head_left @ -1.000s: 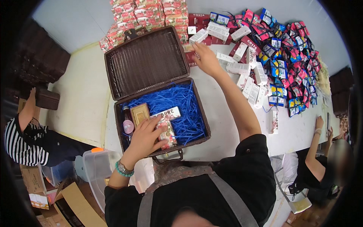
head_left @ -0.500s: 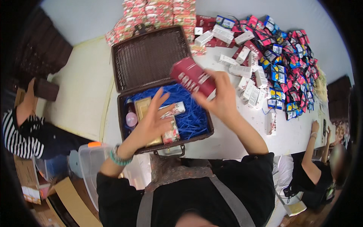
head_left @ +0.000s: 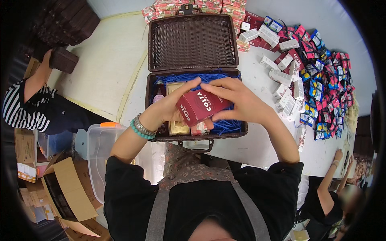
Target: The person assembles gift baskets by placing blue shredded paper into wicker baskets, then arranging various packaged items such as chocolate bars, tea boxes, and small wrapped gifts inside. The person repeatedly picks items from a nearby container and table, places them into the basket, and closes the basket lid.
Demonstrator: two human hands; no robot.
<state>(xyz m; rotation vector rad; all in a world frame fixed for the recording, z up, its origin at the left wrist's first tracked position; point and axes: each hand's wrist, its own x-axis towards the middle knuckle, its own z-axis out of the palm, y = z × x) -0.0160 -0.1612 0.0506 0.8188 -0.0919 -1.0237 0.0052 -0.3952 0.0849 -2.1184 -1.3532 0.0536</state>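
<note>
A dark red carton (head_left: 202, 105) with pale lettering is gripped from both sides above a brown wicker hamper (head_left: 193, 46). My left hand (head_left: 168, 105), with bracelets at the wrist, holds its left side. My right hand (head_left: 243, 100) has its fingers over the top and right of it. Beneath lies blue shredded paper (head_left: 226, 128) in the hamper's base. A gold-coloured box (head_left: 178, 128) and a bottle with a pinkish label (head_left: 158, 97) sit at the left inside. Partly covered by my hands and the carton is a floral-patterned packet (head_left: 200, 129).
White small cartons (head_left: 281, 76) lie scattered to the right, beside a heap of blue and pink packets (head_left: 327, 84). Floral packs (head_left: 201, 7) are stacked behind the lid. A clear plastic bin (head_left: 100, 154) stands at lower left. Two other people work at the sides.
The red carton has come down and nearer over the hamper, and my left hand has joined my right on it. My view has shifted, so the hamper appears further right and higher.
</note>
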